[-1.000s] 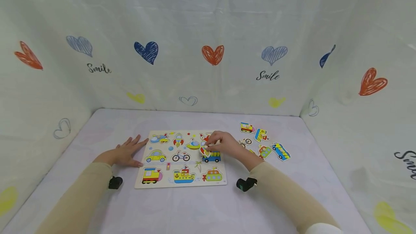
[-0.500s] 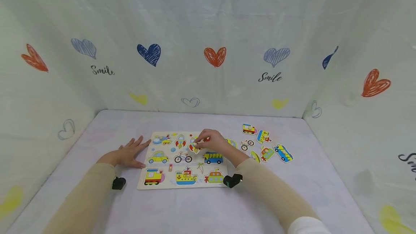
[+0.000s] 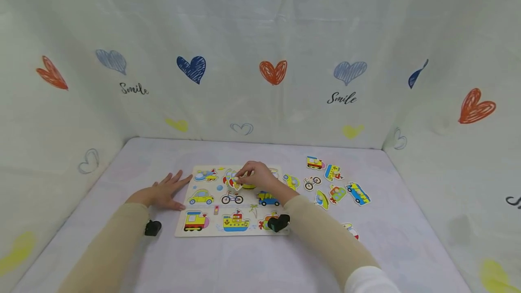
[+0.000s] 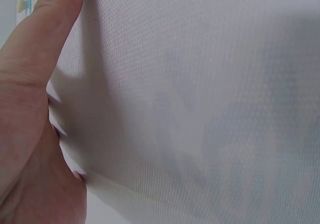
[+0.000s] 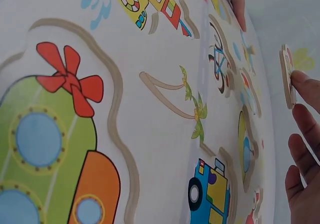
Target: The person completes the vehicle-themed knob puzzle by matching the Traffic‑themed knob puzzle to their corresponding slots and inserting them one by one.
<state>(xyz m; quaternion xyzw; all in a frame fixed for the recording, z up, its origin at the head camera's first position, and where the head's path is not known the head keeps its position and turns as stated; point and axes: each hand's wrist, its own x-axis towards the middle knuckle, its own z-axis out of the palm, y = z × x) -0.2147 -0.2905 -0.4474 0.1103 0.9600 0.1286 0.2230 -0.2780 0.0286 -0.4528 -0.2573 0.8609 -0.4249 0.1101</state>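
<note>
My right hand (image 3: pixel 260 179) pinches a rocket puzzle piece (image 3: pixel 233 185) between thumb and fingertips. The piece is tilted and overlaps the rocket recess in the top row of the wooden puzzle board (image 3: pixel 180 229). In the right wrist view, the rocket piece (image 5: pixel 287 76) shows edge-on, raised over the board, with the other fingers loosely bent below it. My left hand (image 3: pixel 166 193) lies spread at the board's left side, fingertips and thumb right at its edge. Only its thumb side and palm (image 4: pixel 25 114) appear in the left wrist view, beside the pale tabletop.
Right of the board lie several loose pieces: a train (image 3: pixel 314 163), a boat (image 3: pixel 333 172), a bicycle (image 3: pixel 312 183), a car (image 3: pixel 291 181), a flying saucer (image 3: pixel 322 200), a submarine (image 3: pixel 337 194) and a bus (image 3: pixel 358 193). A helicopter piece (image 3: pixel 351 230) is partly hidden behind the right forearm.
My right hand has carried the rocket piece leftward across the board, from above the bus to the rocket recess. The left hand keeps its place. The view has shifted slightly.
</note>
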